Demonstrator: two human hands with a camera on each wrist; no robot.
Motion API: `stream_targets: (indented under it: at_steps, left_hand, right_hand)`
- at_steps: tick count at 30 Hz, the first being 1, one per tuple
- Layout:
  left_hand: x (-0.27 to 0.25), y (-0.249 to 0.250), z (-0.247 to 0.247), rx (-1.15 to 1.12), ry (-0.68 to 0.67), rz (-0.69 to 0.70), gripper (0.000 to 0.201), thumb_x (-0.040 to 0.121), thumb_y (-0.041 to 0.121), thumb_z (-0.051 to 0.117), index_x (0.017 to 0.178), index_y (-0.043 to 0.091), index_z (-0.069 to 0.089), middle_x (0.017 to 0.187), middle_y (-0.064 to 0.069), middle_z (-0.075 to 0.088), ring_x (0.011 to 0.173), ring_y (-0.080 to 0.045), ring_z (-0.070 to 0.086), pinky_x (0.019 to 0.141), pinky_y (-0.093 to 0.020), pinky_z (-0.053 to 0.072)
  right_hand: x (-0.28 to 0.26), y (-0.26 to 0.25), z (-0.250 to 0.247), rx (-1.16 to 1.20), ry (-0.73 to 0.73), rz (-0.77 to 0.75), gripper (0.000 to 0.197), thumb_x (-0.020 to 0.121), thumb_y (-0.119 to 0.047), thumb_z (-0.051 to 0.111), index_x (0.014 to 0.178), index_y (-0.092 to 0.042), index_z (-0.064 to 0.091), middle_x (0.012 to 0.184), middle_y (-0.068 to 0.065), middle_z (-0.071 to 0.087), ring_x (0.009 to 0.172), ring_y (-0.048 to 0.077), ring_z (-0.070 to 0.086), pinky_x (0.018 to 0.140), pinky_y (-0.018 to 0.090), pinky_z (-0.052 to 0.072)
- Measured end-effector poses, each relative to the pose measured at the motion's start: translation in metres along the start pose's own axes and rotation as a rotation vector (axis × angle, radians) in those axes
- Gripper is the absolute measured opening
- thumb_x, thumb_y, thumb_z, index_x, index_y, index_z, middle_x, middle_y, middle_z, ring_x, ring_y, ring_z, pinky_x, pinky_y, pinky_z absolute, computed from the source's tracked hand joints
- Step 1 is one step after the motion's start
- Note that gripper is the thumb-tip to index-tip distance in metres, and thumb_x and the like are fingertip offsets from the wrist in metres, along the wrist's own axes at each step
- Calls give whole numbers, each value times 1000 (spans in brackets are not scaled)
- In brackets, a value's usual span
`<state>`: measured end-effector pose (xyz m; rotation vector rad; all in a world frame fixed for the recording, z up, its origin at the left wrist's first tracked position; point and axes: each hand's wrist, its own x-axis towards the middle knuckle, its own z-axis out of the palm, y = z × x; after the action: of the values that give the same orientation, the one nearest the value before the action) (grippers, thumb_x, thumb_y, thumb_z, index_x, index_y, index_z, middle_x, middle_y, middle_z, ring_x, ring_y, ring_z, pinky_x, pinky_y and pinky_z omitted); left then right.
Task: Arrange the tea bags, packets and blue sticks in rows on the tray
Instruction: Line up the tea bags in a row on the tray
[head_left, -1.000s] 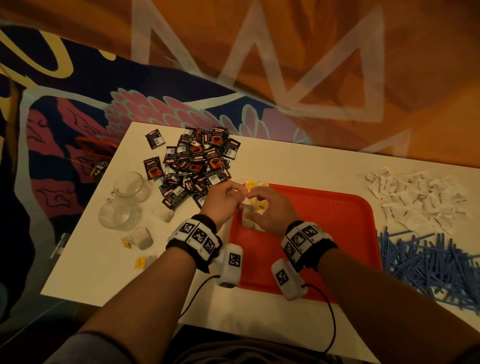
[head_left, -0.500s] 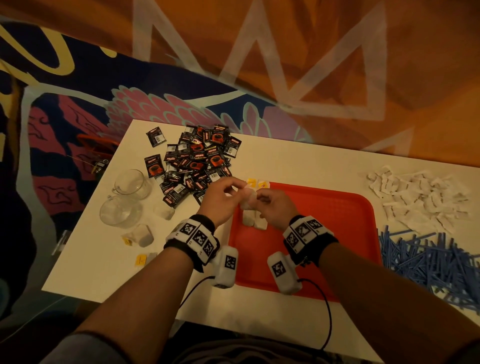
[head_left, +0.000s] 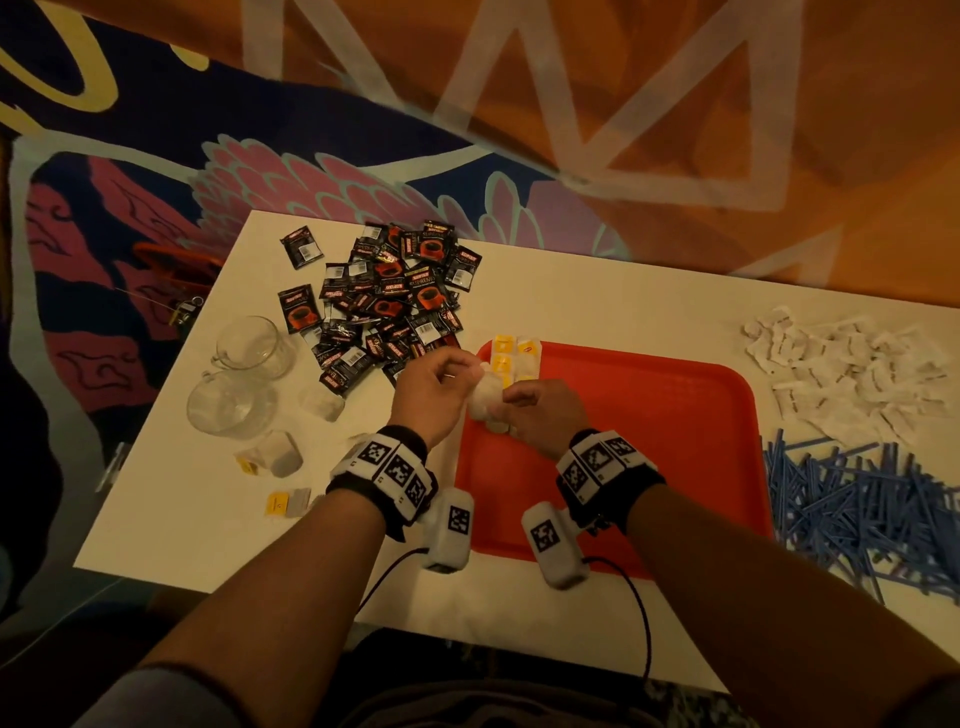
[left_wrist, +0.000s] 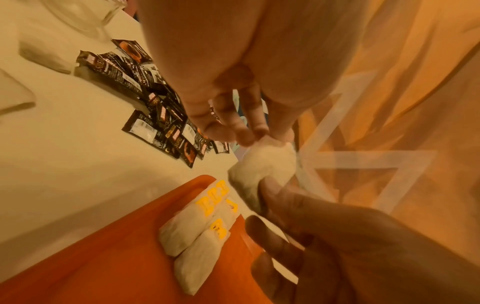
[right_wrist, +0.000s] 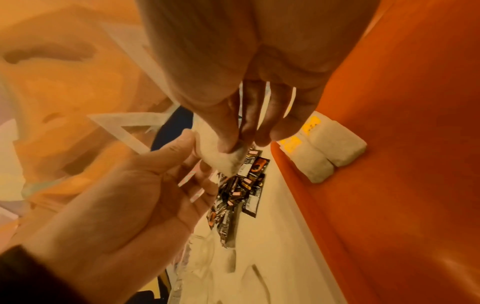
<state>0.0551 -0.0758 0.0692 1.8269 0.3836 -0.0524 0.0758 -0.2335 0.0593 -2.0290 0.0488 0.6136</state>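
Both hands hold one white tea bag (head_left: 485, 397) above the far left corner of the red tray (head_left: 649, 441). My left hand (head_left: 434, 387) pinches its upper end (left_wrist: 265, 142); my right hand (head_left: 540, 413) pinches its lower end (left_wrist: 255, 191). Two tea bags (left_wrist: 189, 238) with yellow tags lie side by side in that tray corner, also seen as tea bags (right_wrist: 327, 152) in the right wrist view. Black packets (head_left: 384, 306) are heaped left of the tray. White packets (head_left: 852, 374) and blue sticks (head_left: 857, 509) lie to its right.
Two glass cups (head_left: 239, 379) stand at the table's left side. Loose tea bags (head_left: 275, 454) and a yellow tag (head_left: 278, 503) lie near them. The white table's (head_left: 597, 306) near edge runs below my wrists, with cables hanging over it.
Both hands have lifted slightly off the tray corner and now hold a tea bag up between them; earlier they were lower, over the tea bags lying on the tray.
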Motion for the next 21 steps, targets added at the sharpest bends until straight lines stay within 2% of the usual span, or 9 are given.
stream_targets:
  at_steps: [3,5,6,10,14,18,21]
  left_hand:
    - [-2,-16,-5,11,68,-112,7,93,19,66,95,25,68,88,5,64,80,-14,62,77,-37,55]
    - [-5,-29,-12,20,77,-186,6,93,21,66,97,26,68,92,3,64,88,-21,64,86,-44,56]
    - [-7,-35,-16,24,77,-207,7,92,20,66,97,24,68,93,2,64,89,-22,65,87,-45,56]
    - [-15,-53,-33,4,92,-250,8,95,15,62,97,21,67,95,-2,65,77,-17,63,77,-40,56]
    - [-18,-65,-48,-21,115,-256,12,96,12,61,92,23,66,91,-1,64,73,-14,62,65,-30,52]
    - [-21,-72,-58,-23,125,-271,13,96,11,60,92,22,65,90,0,64,72,-14,61,62,-29,51]
    - [-23,-78,-63,-17,123,-270,14,96,10,60,90,22,65,88,-1,64,71,-15,61,63,-31,51]
  right_hand:
    - [4,17,10,-81,40,130,27,85,-25,73,109,-13,73,103,-4,65,103,17,61,86,25,48]
    - [4,31,16,-70,32,241,33,87,-25,72,116,-11,69,120,2,65,113,21,59,93,28,48]
    - [4,38,19,-77,31,280,34,87,-25,71,119,-11,68,124,5,64,115,23,58,92,27,46]
    - [5,56,32,-78,51,389,36,88,-25,71,121,-13,66,127,7,62,115,24,57,84,25,40]
    - [11,59,43,-100,70,431,34,86,-29,72,118,-17,68,122,5,64,106,22,58,83,28,43]
    - [17,52,49,-132,103,447,37,86,-31,72,120,-17,66,123,4,63,112,25,58,82,28,41]
    - [22,48,51,-213,134,456,33,85,-33,72,114,-18,66,116,1,63,100,20,58,74,22,40]
